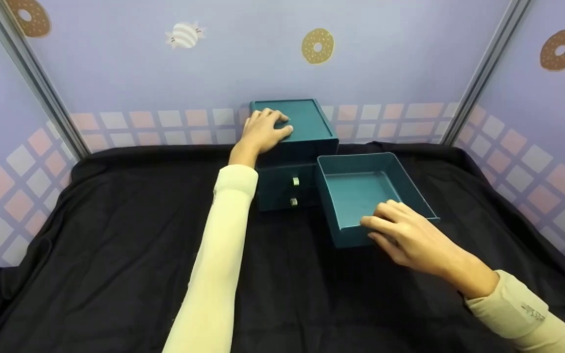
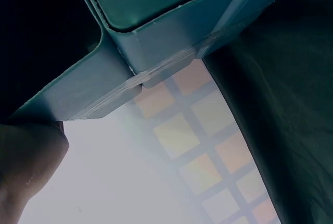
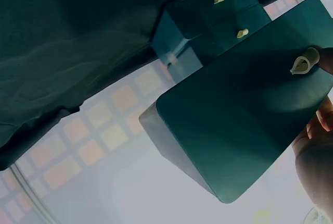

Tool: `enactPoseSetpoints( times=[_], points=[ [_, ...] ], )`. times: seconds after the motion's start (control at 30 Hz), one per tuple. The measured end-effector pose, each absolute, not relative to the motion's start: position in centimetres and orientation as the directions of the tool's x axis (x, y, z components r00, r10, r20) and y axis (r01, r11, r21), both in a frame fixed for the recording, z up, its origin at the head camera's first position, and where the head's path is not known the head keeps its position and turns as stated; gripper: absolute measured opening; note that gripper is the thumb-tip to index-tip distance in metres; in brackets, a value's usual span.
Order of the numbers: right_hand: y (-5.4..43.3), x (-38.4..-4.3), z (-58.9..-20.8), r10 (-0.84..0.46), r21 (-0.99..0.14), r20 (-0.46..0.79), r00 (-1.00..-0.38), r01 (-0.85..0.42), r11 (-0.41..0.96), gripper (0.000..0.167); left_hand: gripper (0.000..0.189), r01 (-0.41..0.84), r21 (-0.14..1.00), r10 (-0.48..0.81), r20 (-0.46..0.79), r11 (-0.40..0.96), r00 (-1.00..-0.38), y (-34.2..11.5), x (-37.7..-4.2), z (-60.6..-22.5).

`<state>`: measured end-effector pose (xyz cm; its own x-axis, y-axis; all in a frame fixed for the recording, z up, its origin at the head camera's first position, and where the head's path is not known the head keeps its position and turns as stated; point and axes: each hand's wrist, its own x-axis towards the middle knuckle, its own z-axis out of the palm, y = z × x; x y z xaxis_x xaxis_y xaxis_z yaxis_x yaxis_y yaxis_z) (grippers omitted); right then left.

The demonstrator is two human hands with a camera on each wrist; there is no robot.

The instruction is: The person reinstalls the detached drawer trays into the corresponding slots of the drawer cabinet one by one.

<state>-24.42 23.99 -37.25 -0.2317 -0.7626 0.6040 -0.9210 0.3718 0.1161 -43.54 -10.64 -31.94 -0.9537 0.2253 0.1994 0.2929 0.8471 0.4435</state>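
Observation:
A dark teal desktop drawer cabinet (image 1: 307,125) stands near the back wall. My left hand (image 1: 264,128) rests on its top, with the fingers spread loosely. In the left wrist view, part of that hand (image 2: 31,161) shows beside the cabinet's dark upper opening (image 2: 41,31). My right hand (image 1: 405,238) grips a teal drawer (image 1: 361,191) by its front, off to the cabinet's right. No contents show inside this drawer. In the right wrist view, the thumb is at the drawer's pale knob (image 3: 305,61); the palm is hidden.
Two lower drawers with pale knobs (image 1: 295,181) sit closed in the cabinet. Black cloth (image 1: 140,245) covers the table, with folds along its edges. Purple printed walls (image 1: 253,54) stand behind and at both sides, joined by grey metal posts (image 1: 486,68).

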Motion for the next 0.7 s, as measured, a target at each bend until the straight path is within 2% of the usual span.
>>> enactPoseSetpoints(
  times=[0.5,0.7],
  points=[
    [21.5,-24.4,-36.5,-0.789,0.118,0.58,-0.202,-0.938,0.327,0.032,0.055,0.288,0.404,0.235,0.177,0.868,-0.956,-10.5,-43.6,-31.9],
    [20.0,-24.6,-36.1,-0.803,0.129,0.571,-0.171,-0.947,0.293,0.031,0.059,0.28,0.383,0.237,0.157,0.88,-0.959,-10.7,-43.7,-31.8]
  ],
)
